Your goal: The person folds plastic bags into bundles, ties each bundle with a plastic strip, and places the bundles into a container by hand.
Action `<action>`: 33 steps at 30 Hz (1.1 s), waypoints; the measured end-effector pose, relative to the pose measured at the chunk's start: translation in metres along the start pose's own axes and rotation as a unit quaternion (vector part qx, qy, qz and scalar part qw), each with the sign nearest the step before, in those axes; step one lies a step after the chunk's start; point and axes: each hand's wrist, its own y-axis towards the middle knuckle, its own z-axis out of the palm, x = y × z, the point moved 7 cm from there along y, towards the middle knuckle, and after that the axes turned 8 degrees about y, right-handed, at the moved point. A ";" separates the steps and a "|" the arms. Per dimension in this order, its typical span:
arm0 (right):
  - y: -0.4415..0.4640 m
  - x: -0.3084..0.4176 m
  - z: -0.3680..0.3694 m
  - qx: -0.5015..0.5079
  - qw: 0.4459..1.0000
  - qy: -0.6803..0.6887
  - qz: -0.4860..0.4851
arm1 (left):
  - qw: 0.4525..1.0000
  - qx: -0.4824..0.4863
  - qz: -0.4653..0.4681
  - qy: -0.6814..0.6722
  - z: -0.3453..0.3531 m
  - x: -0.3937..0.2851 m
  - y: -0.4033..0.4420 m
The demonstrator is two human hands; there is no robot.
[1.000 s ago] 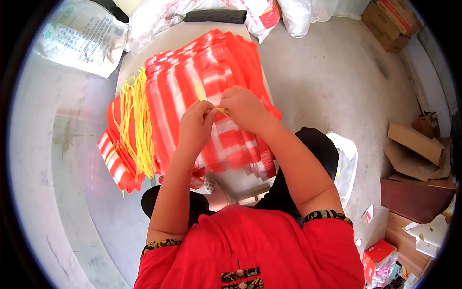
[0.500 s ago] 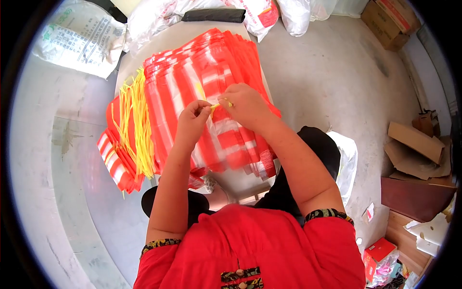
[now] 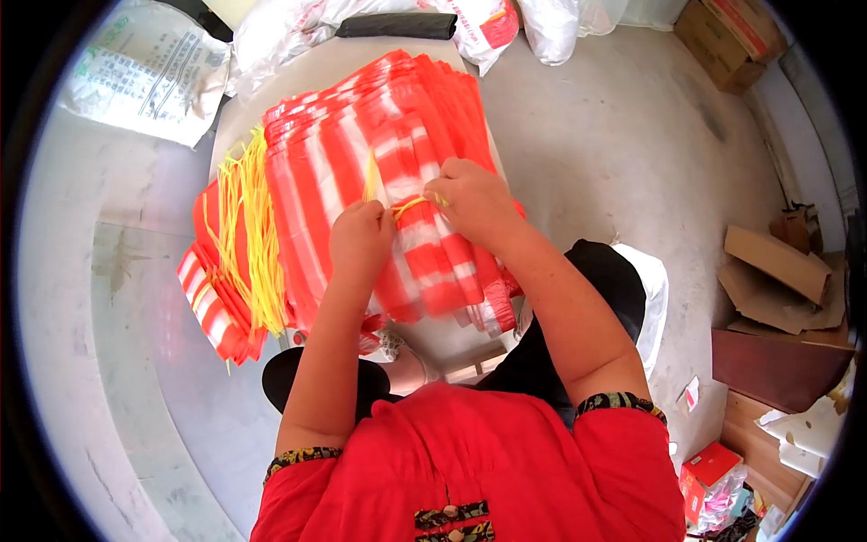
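A folded bundle of red-and-white striped plastic bags (image 3: 424, 239) lies on a wide stack of the same bags (image 3: 316, 172). Across the bundle runs a yellow plastic tie strip (image 3: 412, 204). My left hand (image 3: 361, 239) is closed on one end of the strip, and a loose yellow tail sticks up above its fingers. Pinching the other end, my right hand (image 3: 474, 200) rests at the bundle's right side. Many loose yellow strips (image 3: 257, 239) hang over the left edge of the stack. A folded striped bundle (image 3: 217, 303) lies at the lower left.
The stack rests on a pale table (image 3: 237, 122). At its far end lies a black roll (image 3: 397, 26) near white sacks (image 3: 280, 36). A printed white sack (image 3: 149, 77) is at the upper left. Cardboard boxes (image 3: 730, 41) and an open carton (image 3: 777, 361) stand on the right.
My hands have drawn apart slightly, and the yellow strip between them now stretches across the folded bundle. My left fingers have turned downward into a closed grip.
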 end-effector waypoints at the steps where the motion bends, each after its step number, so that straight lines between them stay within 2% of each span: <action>1: 0.002 0.003 -0.001 0.002 1.000 -0.011 -0.006 | 1.000 -0.002 0.001 0.008 -0.001 -0.001 0.000; 3: 0.006 0.009 -0.003 0.007 0.999 -0.033 -0.019 | 0.999 0.008 -0.008 0.032 0.000 -0.002 0.001; 6: 0.012 0.008 0.004 0.019 0.997 0.062 0.045 | 0.998 0.021 -0.019 0.052 0.003 -0.004 0.001; 9: 0.021 0.012 0.016 0.017 0.992 0.113 0.045 | 0.997 0.025 -0.015 0.070 0.005 -0.009 0.003; 12: 0.028 0.013 0.030 0.150 0.974 0.138 0.093 | 0.997 0.033 -0.015 0.070 0.009 -0.009 0.004; 15: 0.028 0.007 0.037 0.167 0.935 0.257 0.178 | 0.997 0.028 -0.016 0.064 0.010 -0.007 0.004; 18: 0.032 0.000 0.032 0.110 0.963 0.190 0.153 | 0.999 0.011 -0.016 0.034 0.007 0.003 0.002; 22: 0.026 -0.005 0.039 0.141 0.960 0.185 0.153 | 0.999 -0.021 0.014 0.032 -0.014 0.007 -0.004; 25: 0.023 0.000 0.039 0.153 0.966 0.153 0.141 | 0.991 -0.111 0.078 -0.004 -0.037 -0.009 -0.006; 27: 0.022 0.009 0.035 0.180 0.966 0.112 0.150 | 0.989 -0.108 0.102 -0.003 -0.052 -0.027 -0.005; 31: 0.019 0.014 0.034 0.150 0.979 0.075 0.119 | 0.986 -0.097 0.136 -0.003 -0.067 -0.052 -0.001; 32: 0.018 0.015 0.033 0.142 0.980 0.076 0.113 | 0.984 -0.050 0.098 -0.143 -0.062 -0.046 0.001; 33: 0.017 0.016 0.032 0.134 0.982 0.077 0.108 | 0.959 -0.001 0.058 -0.279 -0.054 -0.038 0.003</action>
